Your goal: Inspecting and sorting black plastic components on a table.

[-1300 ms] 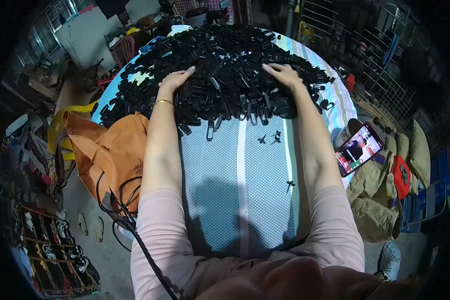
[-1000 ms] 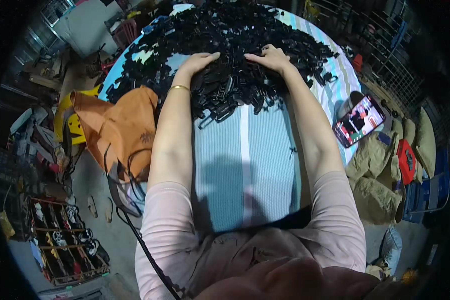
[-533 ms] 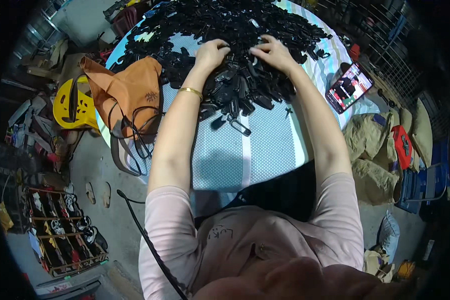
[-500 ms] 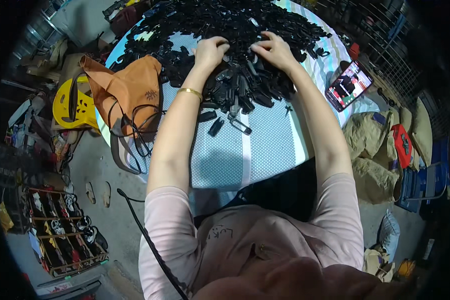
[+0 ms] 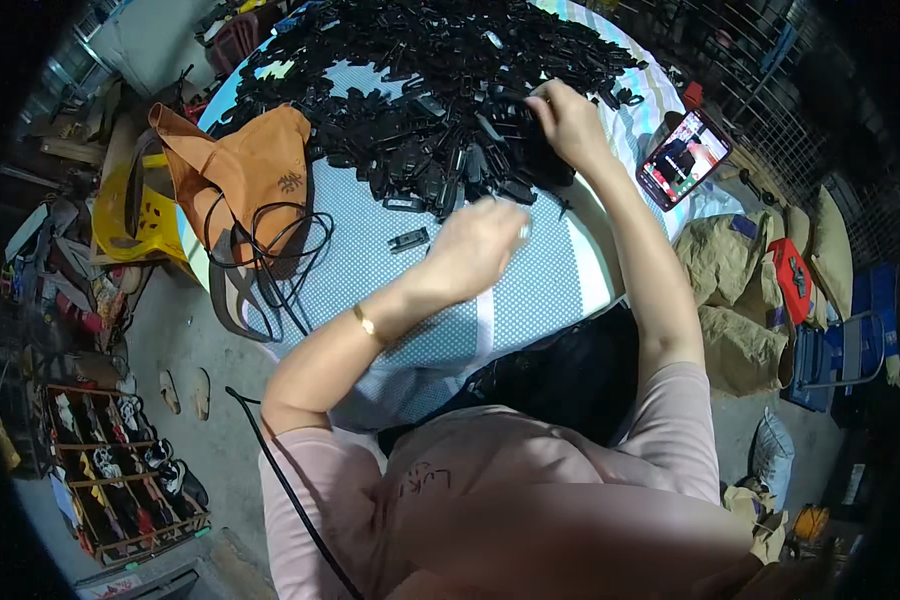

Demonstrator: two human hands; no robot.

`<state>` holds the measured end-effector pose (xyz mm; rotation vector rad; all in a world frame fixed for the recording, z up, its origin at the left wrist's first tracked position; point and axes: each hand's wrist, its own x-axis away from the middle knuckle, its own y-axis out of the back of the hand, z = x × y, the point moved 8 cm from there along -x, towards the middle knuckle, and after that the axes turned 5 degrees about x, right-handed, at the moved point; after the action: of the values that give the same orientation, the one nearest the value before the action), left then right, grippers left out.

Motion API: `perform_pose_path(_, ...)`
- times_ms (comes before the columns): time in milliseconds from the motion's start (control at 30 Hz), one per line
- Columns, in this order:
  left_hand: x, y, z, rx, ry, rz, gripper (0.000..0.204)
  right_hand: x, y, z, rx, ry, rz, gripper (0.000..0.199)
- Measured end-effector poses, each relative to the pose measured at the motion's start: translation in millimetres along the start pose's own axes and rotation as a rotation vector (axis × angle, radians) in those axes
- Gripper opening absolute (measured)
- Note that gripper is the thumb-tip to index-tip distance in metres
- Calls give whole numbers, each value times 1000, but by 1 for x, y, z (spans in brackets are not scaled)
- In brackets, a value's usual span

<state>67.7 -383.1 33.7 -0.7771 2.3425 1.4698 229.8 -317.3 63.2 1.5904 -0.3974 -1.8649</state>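
Observation:
A large heap of small black plastic parts [image 5: 410, 150] covers the far half of the table. My left hand [image 5: 480, 245], smeared by motion, is over the cloth just in front of the heap's near edge. A gold bracelet [image 5: 367, 325] circles that wrist. Whether its fingers hold anything is hidden. My right hand [image 5: 573, 125] is at the right side of the heap, its fingers bent and thumb close to them among the black parts. What lies in its pinch is too dark to make out. One loose black part [image 5: 408, 240] rests on the cloth left of my left hand.
A patterned cloth covers the round table [image 5: 540, 270]. An orange bag [image 5: 260, 160] with a black cable [image 5: 310, 235] lies at its left edge, beside a yellow plastic chair [image 5: 135, 225]. A lit phone [image 5: 685, 160] stands on the right. Brown sacks [image 5: 735, 340] sit on the floor.
My left hand has come off the heap toward me, over the near cloth. My right hand stays at the heap's right side, its fingers more closed. The view has shifted slightly.

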Motion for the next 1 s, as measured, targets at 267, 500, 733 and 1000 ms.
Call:
perform_pose_path(267, -7, -10, 53, -107, -107, 34, 21, 63, 43, 54, -78, 50, 400, 10)
perform_pose_path(500, -13, 28, 47, -143, 150, -361, 20, 88, 25, 69, 53, 102, 490, 22)
perform_pose_path(733, 15, -24, 85, 1462, 958, -244, 24, 74, 13, 37, -34, -178, 463, 29)
perform_pose_path(1000, 12, -29, 65, 1413, 750, -207, 26, 80, 25, 42, -552, -425, 607, 56)
